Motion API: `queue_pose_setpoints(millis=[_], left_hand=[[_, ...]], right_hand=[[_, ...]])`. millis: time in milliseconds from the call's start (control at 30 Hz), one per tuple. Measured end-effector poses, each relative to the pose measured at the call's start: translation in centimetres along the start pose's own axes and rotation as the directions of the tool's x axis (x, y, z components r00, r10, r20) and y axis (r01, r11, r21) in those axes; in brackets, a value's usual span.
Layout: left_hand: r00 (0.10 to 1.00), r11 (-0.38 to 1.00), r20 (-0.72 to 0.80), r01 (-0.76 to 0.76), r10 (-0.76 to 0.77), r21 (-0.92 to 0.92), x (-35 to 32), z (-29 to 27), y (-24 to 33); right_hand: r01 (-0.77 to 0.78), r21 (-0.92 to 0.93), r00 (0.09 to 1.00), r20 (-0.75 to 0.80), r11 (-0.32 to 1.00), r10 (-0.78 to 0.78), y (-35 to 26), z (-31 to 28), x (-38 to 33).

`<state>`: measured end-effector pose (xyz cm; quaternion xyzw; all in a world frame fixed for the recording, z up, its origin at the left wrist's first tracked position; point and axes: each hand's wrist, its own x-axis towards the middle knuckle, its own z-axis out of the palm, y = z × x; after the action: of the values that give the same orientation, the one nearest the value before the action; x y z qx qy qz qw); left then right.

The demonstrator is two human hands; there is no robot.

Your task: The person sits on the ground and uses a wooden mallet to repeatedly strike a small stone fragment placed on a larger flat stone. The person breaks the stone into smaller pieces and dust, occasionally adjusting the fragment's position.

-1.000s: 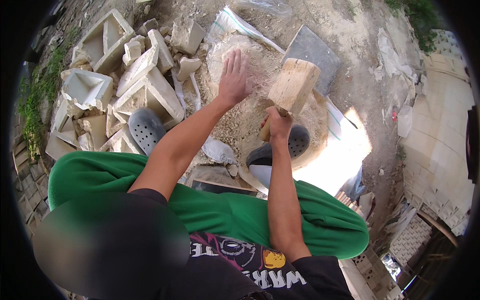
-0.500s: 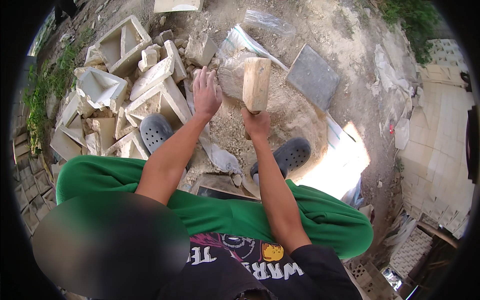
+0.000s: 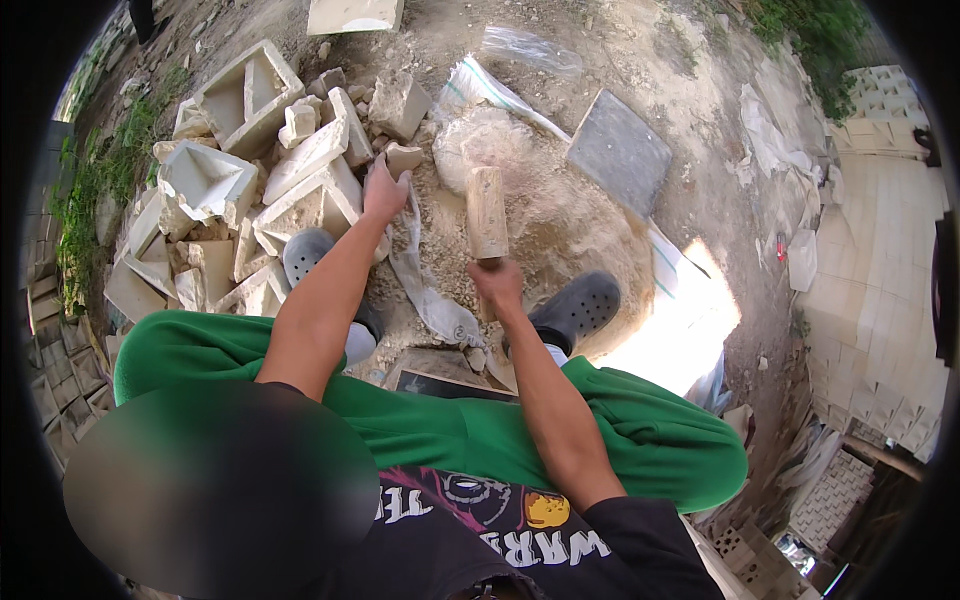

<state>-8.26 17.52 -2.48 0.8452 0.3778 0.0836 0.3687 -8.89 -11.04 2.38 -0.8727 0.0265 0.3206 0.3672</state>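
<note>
In my right hand (image 3: 497, 287) is the handle of a wooden mallet (image 3: 487, 212), fingers wrapped round it. Its pale, blocky head points away from me, low over a mound of crushed, powdery material (image 3: 480, 140) on a white sack (image 3: 470, 85). Farther left, my left hand (image 3: 384, 192) is closed on a cream-coloured broken chunk (image 3: 404, 158), which shows beyond the fingers. That hand is at the right edge of a heap of broken cream moulds and slabs (image 3: 305, 160).
A dark grey square slab (image 3: 620, 150) lies at the far right of the mound. My grey clogs (image 3: 580, 308) stand either side of the sack. Clear plastic (image 3: 530, 50) lies beyond it. Pale stacked blocks (image 3: 875, 300) line the right side.
My left hand has drawn slightly back and left, its fingers closing on the chunk. The mallet has come down and toward me, leaving more of the mound in sight.
</note>
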Motion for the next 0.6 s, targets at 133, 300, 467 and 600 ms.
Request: queue_pose_setpoints(millis=[133, 300, 467, 600], left_hand=[[0.995, 0.993, 0.019, 0.095, -0.094, -0.07, 0.0, -0.7, 1.2], [0.984, 0.969, 0.02, 0.18, -0.179, -0.169, 0.4, -0.6, 2.0], [0.974, 0.962, -0.17, 0.1, -0.147, -0.255, -1.6, -1.2, 4.7], [0.978, 0.957, -0.21, -0.049, -0.013, -0.287, -3.0, -1.3, 8.4]], right_hand=[[0.081, 0.027, 0.985, -0.152, 0.996, -0.076, -0.3, 0.4, -1.5], [-0.018, 0.094, 1.0, 0.024, 0.995, 0.016, 5.5, 0.3, 2.5], [-0.104, 0.222, 0.986, 0.153, 0.97, 0.071, 3.3, -1.0, 1.4], [-0.111, 0.335, 0.986, 0.153, 0.936, 0.063, 1.4, -1.1, -0.2]])
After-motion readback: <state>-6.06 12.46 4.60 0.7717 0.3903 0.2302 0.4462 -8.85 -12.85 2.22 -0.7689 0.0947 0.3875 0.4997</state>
